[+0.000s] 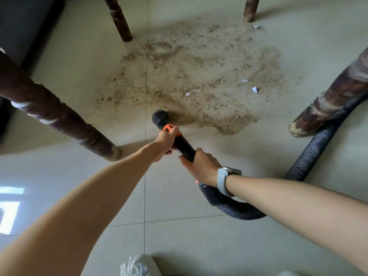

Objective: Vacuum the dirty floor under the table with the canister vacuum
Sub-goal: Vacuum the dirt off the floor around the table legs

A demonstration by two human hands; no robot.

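A black vacuum wand with an orange collar points down at the floor. Its round nozzle rests at the near left edge of a wide patch of sandy dirt on the pale tiles. My left hand grips the wand just behind the orange collar. My right hand, with a grey watch on the wrist, grips the wand's rear end, where the ribbed dark hose begins. The hose loops under my right forearm and runs off to the right. The canister is out of view.
Four dark wooden table legs surround the dirt: near left, far left, far right, near right. The hose passes behind the near right leg. Small white paper scraps lie in the dirt. My white shoe shows at the bottom.
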